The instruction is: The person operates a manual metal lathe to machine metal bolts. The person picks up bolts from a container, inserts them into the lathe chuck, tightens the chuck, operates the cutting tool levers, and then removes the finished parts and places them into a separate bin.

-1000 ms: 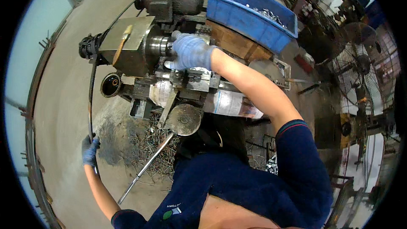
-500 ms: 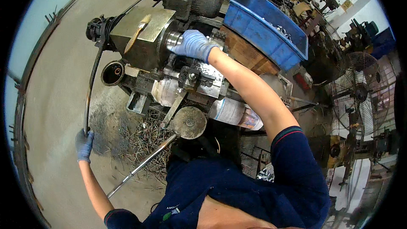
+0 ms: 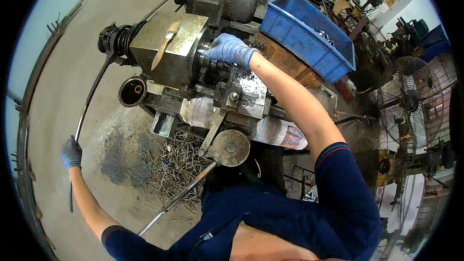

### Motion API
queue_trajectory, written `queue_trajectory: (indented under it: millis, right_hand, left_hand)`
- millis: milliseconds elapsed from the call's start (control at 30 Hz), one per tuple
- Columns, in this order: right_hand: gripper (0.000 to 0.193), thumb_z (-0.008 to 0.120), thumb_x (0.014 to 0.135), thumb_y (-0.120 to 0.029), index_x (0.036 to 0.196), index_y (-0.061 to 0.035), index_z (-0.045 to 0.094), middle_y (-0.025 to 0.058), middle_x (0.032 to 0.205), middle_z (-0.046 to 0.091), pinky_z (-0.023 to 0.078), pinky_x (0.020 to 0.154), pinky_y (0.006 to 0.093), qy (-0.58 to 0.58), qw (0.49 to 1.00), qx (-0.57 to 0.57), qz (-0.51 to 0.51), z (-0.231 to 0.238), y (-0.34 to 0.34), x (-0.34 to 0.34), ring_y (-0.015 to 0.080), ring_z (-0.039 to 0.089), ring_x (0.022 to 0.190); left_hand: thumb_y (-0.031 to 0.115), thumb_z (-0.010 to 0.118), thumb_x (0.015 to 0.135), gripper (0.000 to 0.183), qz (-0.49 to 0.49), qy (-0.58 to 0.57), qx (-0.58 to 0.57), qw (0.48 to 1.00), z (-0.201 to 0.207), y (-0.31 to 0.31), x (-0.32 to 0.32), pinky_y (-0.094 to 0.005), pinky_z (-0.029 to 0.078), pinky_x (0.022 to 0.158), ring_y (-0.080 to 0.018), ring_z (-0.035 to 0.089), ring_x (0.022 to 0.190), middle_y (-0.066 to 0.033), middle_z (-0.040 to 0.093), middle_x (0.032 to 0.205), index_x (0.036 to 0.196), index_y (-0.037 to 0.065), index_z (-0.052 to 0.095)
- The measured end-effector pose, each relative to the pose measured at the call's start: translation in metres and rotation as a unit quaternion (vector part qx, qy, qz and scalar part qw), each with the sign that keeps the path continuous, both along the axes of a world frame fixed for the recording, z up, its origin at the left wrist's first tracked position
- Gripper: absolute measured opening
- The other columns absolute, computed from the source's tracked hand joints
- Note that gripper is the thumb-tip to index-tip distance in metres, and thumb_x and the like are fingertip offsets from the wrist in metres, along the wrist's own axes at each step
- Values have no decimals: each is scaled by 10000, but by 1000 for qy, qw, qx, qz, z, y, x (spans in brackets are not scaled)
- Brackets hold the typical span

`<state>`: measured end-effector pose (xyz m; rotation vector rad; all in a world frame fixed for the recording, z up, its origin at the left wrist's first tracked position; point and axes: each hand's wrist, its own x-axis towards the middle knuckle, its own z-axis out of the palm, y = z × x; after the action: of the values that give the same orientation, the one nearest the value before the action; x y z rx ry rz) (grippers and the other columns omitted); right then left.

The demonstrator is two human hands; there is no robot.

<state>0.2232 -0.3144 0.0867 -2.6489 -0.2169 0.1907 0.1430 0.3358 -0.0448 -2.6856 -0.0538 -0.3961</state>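
Note:
My left hand (image 3: pixel 72 152), in a blue-grey work glove, is closed around the lower part of a long dark lever (image 3: pixel 88 99) that runs up to the rear of a lathe's headstock (image 3: pixel 179 63). My right hand (image 3: pixel 231 49), in a striped blue glove, has its fingertips bunched at the shiny spindle nose (image 3: pixel 205 48); what they pinch is hidden. A brush (image 3: pixel 164 48) with a wooden handle lies on top of the headstock. Below my right forearm sits the tool slide (image 3: pixel 244 97), with an oily bolted tool post (image 3: pixel 234 96).
Behind the lathe are a motor (image 3: pixel 222 2) and a blue bin (image 3: pixel 309 38) with metal pieces inside. A round weight (image 3: pixel 231 148) and a steel bar (image 3: pixel 183 192) stand close to my body. Metal scraps (image 3: pixel 176 162) cover the floor. A caged fan (image 3: pixel 410 101) is at the right.
My left hand has moved outward to the left and slightly up, swinging the lever with it; the lever's lower end now shows below the hand. My right hand stays at the spindle.

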Motion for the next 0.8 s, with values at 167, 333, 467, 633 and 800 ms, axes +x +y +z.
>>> queue_trajectory:
  millis: [167, 333, 467, 633, 800]
  right_hand:
    - [595, 622, 679, -592, 820, -19, 691, 191, 813, 652, 490, 753, 378, -105, 994, 20, 7, 24, -2, -29, 322, 631, 790]
    - [391, 676, 715, -433, 726, -43, 668, 135, 712, 621, 496, 681, 358, -336, 940, 57, -7, 43, -53, -102, 289, 617, 693]
    - [329, 671, 753, -361, 730, -33, 652, 119, 675, 595, 479, 628, 320, -280, 957, 48, -66, 33, -135, -172, 223, 590, 621]
    - [354, 679, 759, -355, 755, -3, 648, 126, 683, 628, 471, 591, 326, -168, 953, 2, -252, 9, -227, -265, 187, 599, 606]
    - [394, 697, 730, -372, 853, 1, 660, 146, 731, 654, 500, 662, 326, -131, 898, -52, -416, -42, -336, -321, 227, 645, 675]
  left_hand:
    - [265, 568, 826, 263, 8, -27, -262, 965, -4, -18, 8, -405, 481, 674, -301, 612, 746, -143, 626, 829, 1017, 90, 610]
    - [306, 489, 917, 368, -58, -93, -639, 762, -44, -183, 4, -303, 457, 783, -186, 599, 850, -55, 647, 948, 1162, 38, 555]
    - [406, 598, 799, 503, -68, 274, -484, 828, -154, -270, 22, -387, 472, 781, -286, 603, 897, -149, 632, 977, 1135, 34, 555]
    - [319, 520, 805, 295, -178, 322, -126, 921, -137, -300, 43, -425, 493, 739, -348, 604, 883, -168, 640, 919, 1029, 156, 620]
    - [309, 512, 816, 285, -177, 303, -127, 928, -108, -296, 51, -429, 485, 763, -338, 604, 892, -147, 645, 939, 996, 133, 647]
